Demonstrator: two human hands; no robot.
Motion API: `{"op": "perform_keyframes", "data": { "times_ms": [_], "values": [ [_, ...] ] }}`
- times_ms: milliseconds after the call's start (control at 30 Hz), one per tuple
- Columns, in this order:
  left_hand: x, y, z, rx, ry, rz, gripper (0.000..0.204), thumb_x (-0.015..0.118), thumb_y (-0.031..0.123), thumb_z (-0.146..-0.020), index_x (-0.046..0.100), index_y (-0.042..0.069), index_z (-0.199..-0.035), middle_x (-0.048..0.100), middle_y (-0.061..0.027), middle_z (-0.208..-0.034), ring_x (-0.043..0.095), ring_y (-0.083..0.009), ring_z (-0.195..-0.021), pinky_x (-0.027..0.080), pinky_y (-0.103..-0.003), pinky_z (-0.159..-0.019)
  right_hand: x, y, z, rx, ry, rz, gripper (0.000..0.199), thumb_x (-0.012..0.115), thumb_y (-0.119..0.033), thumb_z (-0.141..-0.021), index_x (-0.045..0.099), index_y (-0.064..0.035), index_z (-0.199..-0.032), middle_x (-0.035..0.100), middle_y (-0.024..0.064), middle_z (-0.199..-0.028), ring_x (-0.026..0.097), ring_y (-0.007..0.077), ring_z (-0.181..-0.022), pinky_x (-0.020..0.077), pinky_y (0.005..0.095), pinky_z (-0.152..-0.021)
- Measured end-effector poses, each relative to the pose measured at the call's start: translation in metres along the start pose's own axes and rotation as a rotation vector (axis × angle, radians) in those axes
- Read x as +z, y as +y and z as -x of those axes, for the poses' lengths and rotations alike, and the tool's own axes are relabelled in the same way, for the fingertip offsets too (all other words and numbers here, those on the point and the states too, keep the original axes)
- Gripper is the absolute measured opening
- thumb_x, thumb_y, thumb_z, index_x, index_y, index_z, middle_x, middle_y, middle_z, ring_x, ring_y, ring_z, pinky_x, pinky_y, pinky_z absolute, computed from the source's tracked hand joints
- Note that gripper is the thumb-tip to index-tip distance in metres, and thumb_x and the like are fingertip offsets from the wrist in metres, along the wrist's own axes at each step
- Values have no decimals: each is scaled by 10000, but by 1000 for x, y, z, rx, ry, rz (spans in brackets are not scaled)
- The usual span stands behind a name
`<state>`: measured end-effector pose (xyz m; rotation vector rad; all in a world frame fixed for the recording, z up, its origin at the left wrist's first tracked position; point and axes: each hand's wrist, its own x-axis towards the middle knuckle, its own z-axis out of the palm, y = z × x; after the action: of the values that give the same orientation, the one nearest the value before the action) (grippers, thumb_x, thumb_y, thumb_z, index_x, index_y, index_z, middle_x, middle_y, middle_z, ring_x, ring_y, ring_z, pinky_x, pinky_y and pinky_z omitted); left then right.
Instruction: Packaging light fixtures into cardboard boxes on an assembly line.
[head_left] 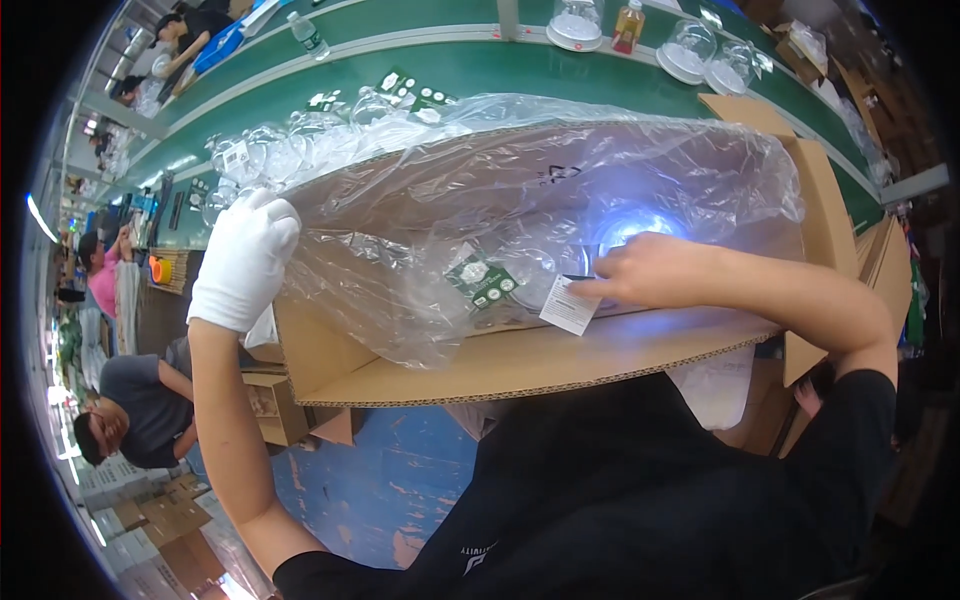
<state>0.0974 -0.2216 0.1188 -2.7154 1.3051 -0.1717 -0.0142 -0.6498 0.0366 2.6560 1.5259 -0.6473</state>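
Box [540, 372] x1, clear bag [375, 285] x1, gloved L hand [245, 255], R hand [640, 270] by tag [570, 306]

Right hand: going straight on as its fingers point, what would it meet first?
Past the white tag at its fingertips, probably the clear rounded item beside the green card, though the clear plastic film leaves depth uncertain.

Brown box [545, 383]: dark arrow-triangle sign [563, 172] inside, at 1 o'clock.
White tag [570, 305]: tiny print, too small to read, at 3 o'clock.
Green card [480, 277]: white round pictures, near the middle.
Stripy label [236, 157]: black lines on white, at 10 o'clock.
Black shirt [620, 500]: white sign and letters [478, 557], at 6 o'clock.
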Motion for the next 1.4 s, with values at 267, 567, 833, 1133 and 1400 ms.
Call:
{"op": "perform_keyframes", "data": {
  "times_ms": [267,567,833,1133,1400],
  "values": [
    [0,7,2,-3,24,22,55,612,27,-735,567,51,-714,597,-61,-861,569,-305,-901,477,-424,-777,33,15,-43,-159,188,45,251,594,-155,-908,592,-93,-1151,564,112,-1054,672,278,-798,543,402,-600],
    [4,9,3,-13,9,-1,46,608,35,-743,573,57,-723,597,-54,-865,567,-302,-904,473,-415,-789,24,11,-56,-85,173,-555,171,570,-230,-997,509,-108,-1099,638,167,-1124,648,411,-800,492,509,-685],
    [3,9,4,12,-6,-35,52,621,53,-760,584,63,-725,605,-44,-868,565,-294,-905,472,-407,-813,17,2,-75,146,181,-596,179,490,-264,-1034,428,-119,-1117,663,192,-803,624,449,-744,439,544,-668],
    [5,10,5,-9,-15,-51,52,624,56,-767,590,71,-730,614,-35,-882,565,-282,-920,470,-396,-835,2,19,-67,-147,-73,-378,242,566,-133,-946,491,-121,-1175,610,181,-1143,648,387,-997,488,535,-736],
    [4,12,6,3,-18,-73,57,631,67,-760,588,76,-723,614,-28,-882,569,-258,-915,464,-383,-833,0,11,-75,-182,-142,-39,336,540,-63,-933,445,-125,-1249,567,227,-1144,679,433,-839,531,535,-665]
  ]
}}
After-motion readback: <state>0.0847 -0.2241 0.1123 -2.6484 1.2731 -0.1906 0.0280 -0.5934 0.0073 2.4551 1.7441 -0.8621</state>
